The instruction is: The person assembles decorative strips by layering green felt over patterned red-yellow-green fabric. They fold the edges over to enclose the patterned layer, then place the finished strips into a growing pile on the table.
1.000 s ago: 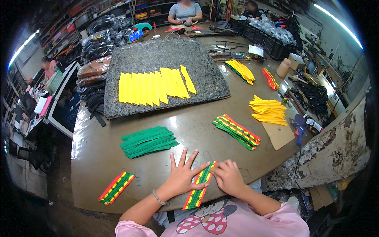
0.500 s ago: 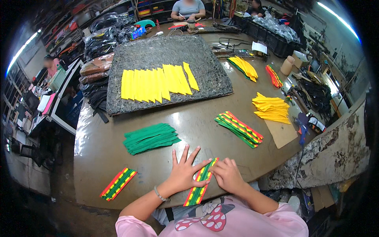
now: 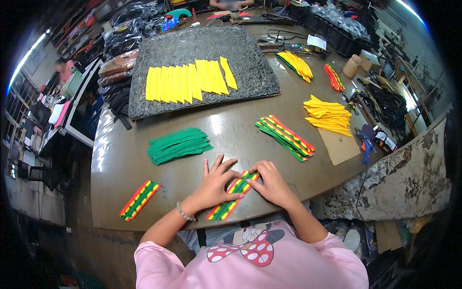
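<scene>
A striped red, yellow and green strip [image 3: 230,204] lies slantwise on the table near its front edge. My left hand [image 3: 211,185] rests over it with fingers spread, thumb and forefinger pressing the strip's left side and middle. At its upper right end, my right hand [image 3: 272,183] has bent fingers and thumb closed on the strip's edge. A similar striped strip [image 3: 140,200] lies by itself at the left. Beyond my hands are a pile of green strips [image 3: 178,145] and a stack of striped and green strips [image 3: 285,137].
Yellow pieces [image 3: 185,82] lie in a row on a dark board [image 3: 163,50]. To the right are yellow strips [image 3: 327,114] by brown card [image 3: 339,148], another yellow stack [image 3: 296,66] and a blue glue gun [image 3: 366,144]. Another person [image 3: 232,5] sits at the far side.
The view has tilted, so the table's things sit higher in the picture. My right thumb and fingers have spread along the strip's upper end; my left hand stays on the strip.
</scene>
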A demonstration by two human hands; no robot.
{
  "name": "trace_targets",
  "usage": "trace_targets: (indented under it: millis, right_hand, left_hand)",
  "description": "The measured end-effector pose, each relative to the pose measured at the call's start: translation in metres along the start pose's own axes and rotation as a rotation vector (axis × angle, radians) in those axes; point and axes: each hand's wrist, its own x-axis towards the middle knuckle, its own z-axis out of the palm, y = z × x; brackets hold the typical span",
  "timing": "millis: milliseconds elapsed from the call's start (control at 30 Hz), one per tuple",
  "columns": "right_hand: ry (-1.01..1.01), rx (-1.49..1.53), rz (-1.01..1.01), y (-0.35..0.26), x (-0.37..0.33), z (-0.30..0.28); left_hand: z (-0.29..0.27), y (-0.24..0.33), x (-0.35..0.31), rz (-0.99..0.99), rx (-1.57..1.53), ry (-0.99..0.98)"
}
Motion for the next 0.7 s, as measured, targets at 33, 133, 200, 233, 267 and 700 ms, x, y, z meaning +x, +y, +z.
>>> trace_targets:
  millis: [33,133,200,233,267,700]
  right_hand:
    - [-0.026,0.029,0.033,0.001,0.000,-0.002]
    - [-0.077,0.427,0.175,0.006,-0.002,-0.012]
    - [0.010,0.756,0.134,0.005,-0.004,-0.018]
    - [0.020,0.913,0.095,0.005,-0.006,-0.020]
    - [0.053,0.992,0.113,0.005,-0.007,-0.022]
    - [-0.061,0.863,0.443,-0.007,-0.012,0.004]
  left_hand:
    - [-0.001,0.002,0.001,-0.008,0.036,-0.031]
    - [-0.007,0.012,0.002,-0.064,-0.078,0.037]
    - [-0.015,0.017,0.000,-0.095,-0.150,0.127]
    - [-0.020,0.018,-0.001,-0.185,-0.254,0.046]
    - [-0.025,0.020,-0.004,-0.269,-0.357,-0.033]
    - [-0.048,0.041,-0.033,-0.281,-0.074,-0.117]
